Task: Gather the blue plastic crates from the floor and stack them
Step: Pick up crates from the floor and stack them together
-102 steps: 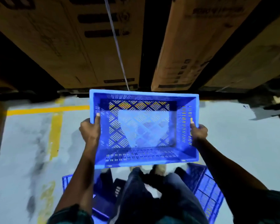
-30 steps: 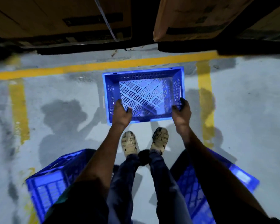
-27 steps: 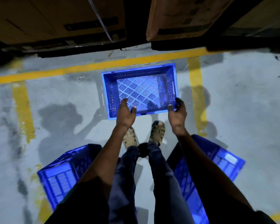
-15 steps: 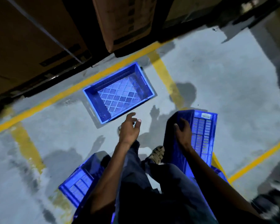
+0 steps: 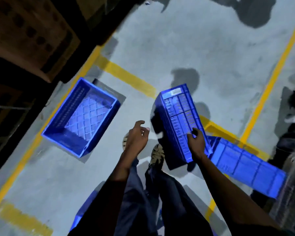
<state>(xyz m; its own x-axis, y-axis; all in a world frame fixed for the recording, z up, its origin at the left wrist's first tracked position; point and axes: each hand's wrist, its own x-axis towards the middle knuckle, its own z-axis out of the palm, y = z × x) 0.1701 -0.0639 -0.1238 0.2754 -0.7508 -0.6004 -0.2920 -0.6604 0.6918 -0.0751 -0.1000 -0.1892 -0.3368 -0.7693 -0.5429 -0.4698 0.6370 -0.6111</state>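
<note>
At nine o'clock from the person's feet, an upright crate (image 5: pixel 82 116) sits open side up on the grey floor (image 5: pixel 203 48), its lattice bottom showing, one long side running along a yellow floor line (image 5: pixel 32 149). Beyond it, toward ten and eleven o'clock, stand dark cardboard boxes (image 5: pixel 29 34) on what looks like racking; the detail there is too dim to read.

Near the bottom edge, at about seven o'clock and mostly hidden behind the person's dark trouser leg, a sliver of another blue crate (image 5: pixel 85 210) shows.

The left hand (image 5: pixel 137 138) hangs in the air just over the left shoe, apart from every crate. Its grip holds nothing: the fingers are loosely curled and the thumb is spread, with a gap between them.

Two sandalled feet (image 5: pixel 157 155) stand on the floor at centre.

Just right of them, at one o'clock, a tilted crate (image 5: pixel 179 116) stands steeply on edge, its slotted side wall facing the camera and a pale label near its far top corner. The right hand (image 5: pixel 196 142) has its grip on this crate's near end, the fingers curled over the rim and the thumb against the slotted wall.

At three to four o'clock, touching or just behind the tilted one, a fourth crate (image 5: pixel 245 166) lies on its side across more yellow lines. Past it, at the right edge, are dark, blurred objects I cannot identify.
</note>
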